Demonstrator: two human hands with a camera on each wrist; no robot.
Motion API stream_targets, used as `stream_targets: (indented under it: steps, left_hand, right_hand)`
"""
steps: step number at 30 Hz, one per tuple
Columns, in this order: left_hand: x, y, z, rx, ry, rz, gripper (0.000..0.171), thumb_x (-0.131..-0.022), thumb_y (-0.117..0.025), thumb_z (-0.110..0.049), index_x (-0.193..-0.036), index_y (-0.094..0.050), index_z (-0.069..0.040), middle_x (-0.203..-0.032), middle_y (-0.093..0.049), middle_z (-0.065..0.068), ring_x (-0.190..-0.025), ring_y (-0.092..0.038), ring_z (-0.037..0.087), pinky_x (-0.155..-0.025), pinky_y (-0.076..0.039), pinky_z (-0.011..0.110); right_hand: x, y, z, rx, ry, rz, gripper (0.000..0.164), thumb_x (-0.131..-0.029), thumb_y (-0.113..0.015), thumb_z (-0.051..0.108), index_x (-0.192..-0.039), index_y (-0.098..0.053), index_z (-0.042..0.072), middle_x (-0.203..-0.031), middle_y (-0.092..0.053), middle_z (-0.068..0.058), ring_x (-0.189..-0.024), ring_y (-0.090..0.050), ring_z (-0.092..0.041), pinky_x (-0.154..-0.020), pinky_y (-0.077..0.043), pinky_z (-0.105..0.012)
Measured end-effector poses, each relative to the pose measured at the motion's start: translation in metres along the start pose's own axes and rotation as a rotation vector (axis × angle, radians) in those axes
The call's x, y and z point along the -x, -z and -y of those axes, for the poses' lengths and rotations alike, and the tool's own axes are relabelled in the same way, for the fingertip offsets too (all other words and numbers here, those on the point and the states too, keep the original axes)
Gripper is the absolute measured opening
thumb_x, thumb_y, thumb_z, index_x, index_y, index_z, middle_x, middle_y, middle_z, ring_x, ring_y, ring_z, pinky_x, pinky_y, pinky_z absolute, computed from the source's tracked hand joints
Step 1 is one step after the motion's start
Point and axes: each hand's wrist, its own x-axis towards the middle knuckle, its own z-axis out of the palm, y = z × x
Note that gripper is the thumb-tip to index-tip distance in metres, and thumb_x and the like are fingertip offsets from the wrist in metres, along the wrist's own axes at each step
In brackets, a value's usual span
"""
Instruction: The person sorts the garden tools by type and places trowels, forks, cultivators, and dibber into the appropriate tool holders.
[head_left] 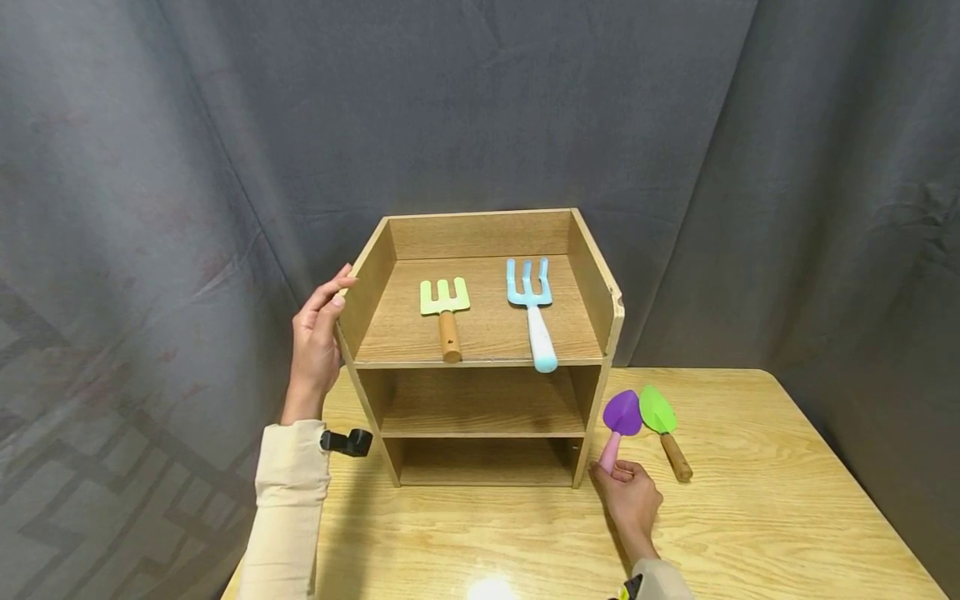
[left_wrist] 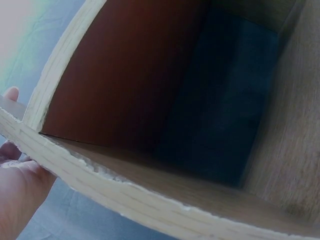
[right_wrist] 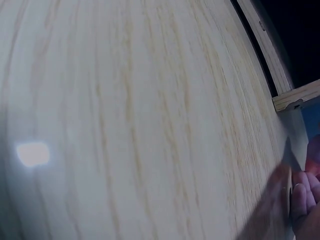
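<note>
My left hand grips the left side panel of a small wooden shelf unit; in the left wrist view a fingertip shows past the panel's edge. At the unit's lower right, my right hand pinches the pink handle of a purple-bladed toy trowel low over the table. Beside it lies a green trowel with a wooden handle. On the top shelf are a light-green hand fork with a wooden handle and a blue hand fork with a white handle, its end overhanging the front edge.
The light wooden table carries the unit, which has a middle shelf and a bottom shelf below the top. A grey curtain hangs behind and around. Each wrist wears a strap.
</note>
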Motion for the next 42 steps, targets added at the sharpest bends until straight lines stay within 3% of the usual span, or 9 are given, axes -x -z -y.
stream_targets:
  steps: [17, 28, 35, 42]
  left_hand:
    - [0.0, -0.001, -0.003, -0.008, 0.017, -0.009, 0.025, -0.096, -0.048, -0.002, -0.111, -0.068, 0.0, -0.138, -0.052, 0.015, -0.137, -0.036, 0.028, -0.107, -0.032, 0.034]
    - [0.001, 0.0, -0.002, -0.022, 0.018, -0.009, 0.025, -0.096, -0.049, -0.004, -0.112, -0.066, 0.003, -0.139, -0.051, 0.015, -0.136, -0.037, 0.028, -0.107, -0.031, 0.035]
    - [0.001, -0.001, -0.002, -0.018, 0.013, -0.01, 0.025, -0.096, -0.048, -0.003, -0.112, -0.067, 0.003, -0.138, -0.052, 0.015, -0.136, -0.037, 0.028, -0.107, -0.031, 0.035]
    - [0.001, -0.001, -0.002, -0.016, 0.009, -0.008, 0.025, -0.096, -0.048, -0.003, -0.112, -0.067, 0.003, -0.138, -0.052, 0.014, -0.136, -0.037, 0.028, -0.107, -0.03, 0.035]
  right_hand:
    - [-0.001, 0.002, -0.003, 0.006, 0.009, -0.04, 0.035, -0.077, -0.076, 0.018, -0.104, -0.067, -0.002, -0.083, -0.072, -0.015, -0.085, -0.067, -0.038, -0.072, -0.046, -0.047]
    - [-0.003, 0.006, -0.009, 0.006, 0.046, -0.106, 0.032, -0.075, -0.077, 0.014, -0.1, -0.068, -0.003, -0.077, -0.071, -0.015, -0.069, -0.067, -0.033, -0.068, -0.043, -0.044]
    - [-0.005, 0.007, -0.009, -0.009, 0.028, -0.174, 0.025, -0.073, -0.079, 0.015, -0.089, -0.07, -0.001, -0.075, -0.07, -0.014, -0.064, -0.065, -0.028, -0.06, -0.044, -0.042]
    - [-0.006, 0.011, -0.008, -0.01, 0.045, -0.187, 0.024, -0.071, -0.08, 0.012, -0.086, -0.069, -0.002, -0.073, -0.069, -0.015, -0.059, -0.062, -0.021, -0.058, -0.043, -0.037]
